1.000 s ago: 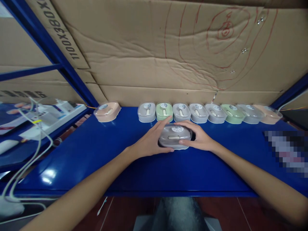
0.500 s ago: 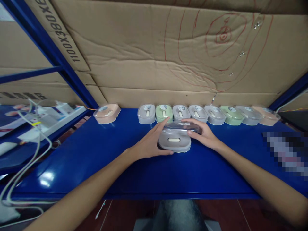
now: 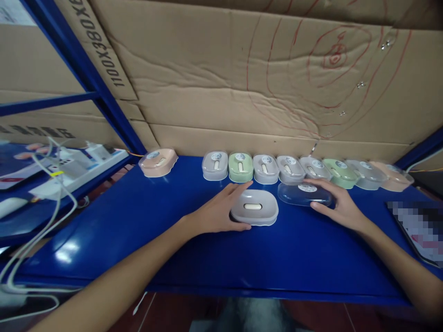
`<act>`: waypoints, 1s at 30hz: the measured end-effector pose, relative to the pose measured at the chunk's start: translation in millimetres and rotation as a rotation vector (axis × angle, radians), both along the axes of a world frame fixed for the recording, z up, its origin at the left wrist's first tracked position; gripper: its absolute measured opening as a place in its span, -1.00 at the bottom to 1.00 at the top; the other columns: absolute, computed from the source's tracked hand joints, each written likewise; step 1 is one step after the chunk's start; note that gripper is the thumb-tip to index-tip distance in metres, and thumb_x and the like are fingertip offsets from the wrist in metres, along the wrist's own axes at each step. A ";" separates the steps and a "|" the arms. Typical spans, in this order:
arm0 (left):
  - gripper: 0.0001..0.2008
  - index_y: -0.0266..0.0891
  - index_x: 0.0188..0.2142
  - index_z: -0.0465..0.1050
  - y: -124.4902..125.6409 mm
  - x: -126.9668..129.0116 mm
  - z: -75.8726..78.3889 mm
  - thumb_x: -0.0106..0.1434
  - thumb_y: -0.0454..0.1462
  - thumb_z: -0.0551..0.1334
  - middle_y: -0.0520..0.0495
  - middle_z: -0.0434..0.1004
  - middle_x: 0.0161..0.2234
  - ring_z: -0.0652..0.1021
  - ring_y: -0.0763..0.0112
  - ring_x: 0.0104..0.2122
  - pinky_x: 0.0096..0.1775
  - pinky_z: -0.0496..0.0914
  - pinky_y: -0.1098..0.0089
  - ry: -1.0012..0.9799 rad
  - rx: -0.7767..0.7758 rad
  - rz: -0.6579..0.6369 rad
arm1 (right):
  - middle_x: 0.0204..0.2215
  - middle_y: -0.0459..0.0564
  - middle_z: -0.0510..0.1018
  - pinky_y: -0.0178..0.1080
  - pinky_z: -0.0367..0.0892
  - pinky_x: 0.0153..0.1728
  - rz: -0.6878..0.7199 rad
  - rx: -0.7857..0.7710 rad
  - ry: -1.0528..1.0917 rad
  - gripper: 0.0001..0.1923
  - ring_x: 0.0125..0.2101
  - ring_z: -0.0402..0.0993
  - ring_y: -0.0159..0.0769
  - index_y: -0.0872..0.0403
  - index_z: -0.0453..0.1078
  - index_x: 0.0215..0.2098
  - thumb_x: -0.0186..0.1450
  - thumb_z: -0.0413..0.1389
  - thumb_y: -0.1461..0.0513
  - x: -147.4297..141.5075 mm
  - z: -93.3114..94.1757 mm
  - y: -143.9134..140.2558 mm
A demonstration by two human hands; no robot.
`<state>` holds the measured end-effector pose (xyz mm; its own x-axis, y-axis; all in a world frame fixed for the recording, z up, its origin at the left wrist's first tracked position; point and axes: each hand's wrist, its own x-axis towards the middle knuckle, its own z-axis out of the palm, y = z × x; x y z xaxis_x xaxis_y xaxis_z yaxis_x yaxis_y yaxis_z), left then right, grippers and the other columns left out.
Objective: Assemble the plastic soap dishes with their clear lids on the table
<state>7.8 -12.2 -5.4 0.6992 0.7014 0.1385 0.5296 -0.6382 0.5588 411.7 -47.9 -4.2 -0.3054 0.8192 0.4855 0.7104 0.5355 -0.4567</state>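
A grey oval soap dish point(image 3: 266, 213) with a white bar-shaped piece point(image 3: 253, 206) in its middle sits uncovered on the blue table point(image 3: 214, 258). My left hand point(image 3: 221, 207) grips the dish's left end, thumb at the near side and fingers at the far side. To the right, my right hand point(image 3: 341, 205) holds a clear lid point(image 3: 297, 194) with a round label, pinched at its right end between thumb and fingers. The lid is apart from the dish, in front of the row of boxes.
Along the cardboard wall point(image 3: 194, 92) stand several lidded boxes, among them a grey one point(image 3: 215, 171), a green one point(image 3: 241, 173) and, at the far left, a pink one point(image 3: 159, 167). A power strip point(image 3: 114, 159) and white cables lie left. A pixelated flat object point(image 3: 415, 230) lies right.
My right hand has lifted the clear lid off the grey soap dish and carried it to the right. My left hand keeps its grip on the dish. The view has shifted slightly.
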 end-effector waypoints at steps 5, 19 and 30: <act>0.14 0.05 0.60 -0.07 -1.5 0.7 3.6 0.25 0.13 0.52 -0.26 0.17 0.50 0.27 -0.22 0.46 0.44 0.25 -0.14 0.012 -0.004 0.001 | 0.24 0.08 0.61 0.17 0.53 0.20 0.069 -0.024 -0.078 -0.41 0.19 0.61 0.14 -0.15 0.41 0.37 0.43 0.30 -0.04 -6.3 -3.5 1.7; -0.43 0.02 0.25 0.42 2.5 0.2 -2.0 0.34 0.03 0.47 -0.22 0.27 0.34 0.39 -0.17 0.33 0.33 0.37 -0.18 -0.011 0.087 -0.098 | 0.22 0.14 0.59 0.21 0.54 0.16 0.058 -0.025 -0.159 -0.32 0.16 0.61 0.17 -0.12 0.36 0.39 0.38 0.34 -0.08 -12.5 -6.2 -0.6; -0.49 -0.01 0.26 0.44 1.0 1.3 -2.6 0.44 0.07 0.38 -0.28 0.26 0.35 0.33 -0.24 0.37 0.30 0.40 -0.23 0.003 0.132 -0.116 | 0.20 0.13 0.60 0.18 0.55 0.15 0.040 -0.026 -0.172 -0.34 0.16 0.60 0.15 -0.11 0.37 0.36 0.39 0.33 -0.11 -11.9 -5.5 0.7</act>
<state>9.1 -11.2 -8.0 0.7749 0.5919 0.2217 0.4496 -0.7627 0.4648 399.7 -47.2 -9.7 -0.4146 0.8163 0.4021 0.7579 0.5543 -0.3439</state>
